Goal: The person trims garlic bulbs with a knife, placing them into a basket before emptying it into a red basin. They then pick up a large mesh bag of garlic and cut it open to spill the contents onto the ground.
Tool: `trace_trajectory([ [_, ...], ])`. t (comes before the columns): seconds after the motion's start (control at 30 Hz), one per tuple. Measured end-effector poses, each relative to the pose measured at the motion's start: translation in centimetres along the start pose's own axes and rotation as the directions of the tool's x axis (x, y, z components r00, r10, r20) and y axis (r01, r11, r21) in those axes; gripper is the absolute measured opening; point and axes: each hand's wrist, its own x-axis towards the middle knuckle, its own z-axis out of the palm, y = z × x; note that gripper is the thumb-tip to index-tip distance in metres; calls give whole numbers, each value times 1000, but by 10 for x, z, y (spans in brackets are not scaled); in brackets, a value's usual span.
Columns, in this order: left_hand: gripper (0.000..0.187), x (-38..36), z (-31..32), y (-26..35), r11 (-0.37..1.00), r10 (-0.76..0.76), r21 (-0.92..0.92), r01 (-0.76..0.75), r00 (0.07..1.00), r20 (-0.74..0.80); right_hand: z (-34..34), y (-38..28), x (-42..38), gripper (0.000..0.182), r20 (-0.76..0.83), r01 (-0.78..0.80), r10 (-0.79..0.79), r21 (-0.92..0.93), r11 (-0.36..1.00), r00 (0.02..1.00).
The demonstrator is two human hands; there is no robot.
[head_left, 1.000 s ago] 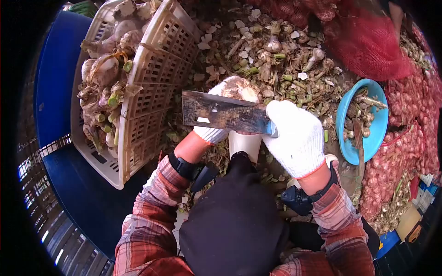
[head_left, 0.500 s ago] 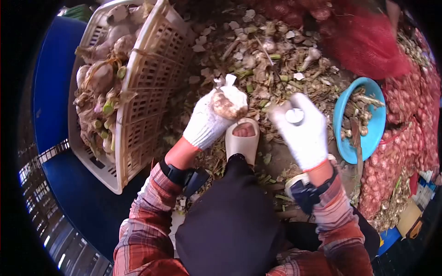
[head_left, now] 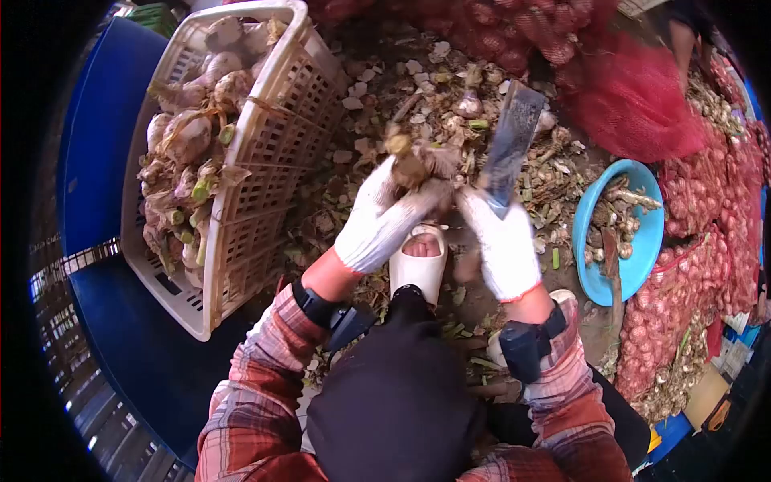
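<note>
My left hand point(head_left: 379, 221), in a white knit glove, is closed around a garlic bulb point(head_left: 409, 167), its cut stem end pointing up and blurred by motion. Just to the right, my gloved right hand point(head_left: 504, 251) grips a knife; the broad, dark blade point(head_left: 514, 138) stands up from the fist and leans slightly right. The knife's handle is hidden in the glove. The fingers of both hands come close together above a sandalled foot point(head_left: 419, 255). Loose husks and cut stems point(head_left: 450, 88) cover the ground beyond the hands.
A white plastic crate point(head_left: 261, 161) full of garlic bulbs leans at the left on a blue surface point(head_left: 100, 145). On the right sits a turquoise basin point(head_left: 590, 241) with small garlic pieces and a wooden handle. Red mesh sacks of garlic point(head_left: 683, 273) line the right side.
The knife blade now shows upright above my right hand, which has moved left and slightly down toward the bulb. The bulb has turned in my left hand, its stem end now up.
</note>
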Motion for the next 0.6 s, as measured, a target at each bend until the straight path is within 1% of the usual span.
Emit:
trace_trajectory([
  [0.03, 28, 2, -5, 0, 997, -52, 61, 56, 997, -65, -11, 1, 6, 25, -48, 93, -127, -440, 893, 991],
  [0.07, 25, 7, -8, -3, 986, 41, 167, -17, 989, -141, -18, -3, 4, 28, -63, 172, -242, -535, 827, 968],
  [0.1, 25, 8, -13, -1, 985, 49, 169, -23, 988, -150, -24, -11, 1, 28, 10, 228, -298, -669, 707, 954],
  [0.13, 28, 6, -16, 1, 930, 108, 362, -61, 988, -108, -22, -19, -4, 27, 102, 367, -414, -680, 635, 904],
  [0.17, 31, 6, -18, 2, 835, 157, 540, -105, 986, -51, -17, -26, -8, 27, 190, 496, -520, -675, 546, 833],
  [0.2, 31, 4, -15, -1, 730, 280, 649, -214, 960, 0, -11, -34, -8, 24, 264, 592, -604, -672, 444, 752],
  [0.23, 31, 1, -11, 0, 595, 390, 744, -304, 918, 63, -10, -35, -4, 24, 264, 597, -608, -666, 447, 749],
  [0.3, 28, 1, -12, 13, 441, 416, 839, -319, 901, 124, -11, -35, 4, 23, 255, 508, -489, -701, 501, 834],
  [0.33, 27, -1, -18, 22, 419, 439, 837, -351, 886, 152, -23, -18, 16, 22, 224, 441, -452, -769, 462, 863],
  [0.37, 32, -7, -22, 35, 408, 471, 840, -358, 870, 142, -37, -2, 23, 19, 135, 320, -358, -786, 529, 924],
  [0.4, 32, -5, -28, 54, 344, 538, 863, -371, 831, 143, -46, 7, 20, 19, 69, 281, -348, -742, 609, 935],
  [0.43, 34, -9, -30, 67, 300, 579, 878, -373, 802, 143, -52, 14, 15, 22, 6, 225, -312, -707, 671, 950],
  [0.47, 37, -4, -41, 78, 172, 626, 900, -401, 749, 214, -52, 13, 9, 25, 7, 228, -302, -674, 703, 953],
  [0.5, 41, 0, -47, 95, 128, 689, 934, -333, 707, 157, -53, 11, 6, 28, 1, 234, -305, -642, 730, 952],
  [0.53, 48, -2, -50, 111, 93, 703, 984, -150, 710, 42, -53, 9, 8, 28, -5, 235, -310, -639, 732, 951],
  [0.57, 61, 8, -60, 122, 64, 805, 995, -80, 593, -4, -53, 7, 8, 28, 15, 239, -296, -630, 739, 955],
  [0.6, 75, 13, -67, 128, 26, 872, 999, 42, 488, -43, -54, 5, 8, 29, 32, 239, -280, -623, 745, 959],
])
